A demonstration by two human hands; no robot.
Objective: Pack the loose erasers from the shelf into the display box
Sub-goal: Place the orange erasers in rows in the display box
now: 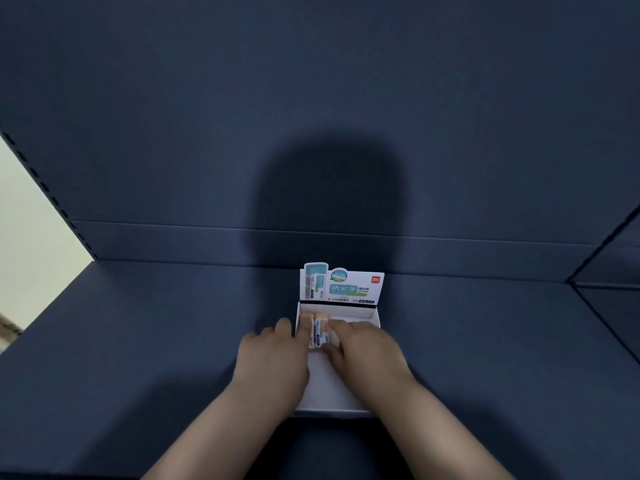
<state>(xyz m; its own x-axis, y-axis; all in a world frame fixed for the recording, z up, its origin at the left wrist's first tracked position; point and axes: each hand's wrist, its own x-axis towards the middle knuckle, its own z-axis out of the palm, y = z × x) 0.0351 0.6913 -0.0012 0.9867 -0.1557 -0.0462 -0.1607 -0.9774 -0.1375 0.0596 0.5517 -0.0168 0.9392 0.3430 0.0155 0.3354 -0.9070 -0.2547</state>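
Erasers (321, 329) in display box (329, 382) (on shelf (138, 341))

A rounded shadow (329, 195) darkened the blue back panel (173, 98) at twelve o'clock, with a slotted upright (43, 187) and pale wall (24, 237) at nine.

We see a white display box (376, 317) whose header card (346, 289) is printed in teal, green and white, with a red logo (376, 279) at one corner and a black strip along its base. The erasers (321, 329) show orange ends and white sleeves. The shelf (138, 341) is dark navy.
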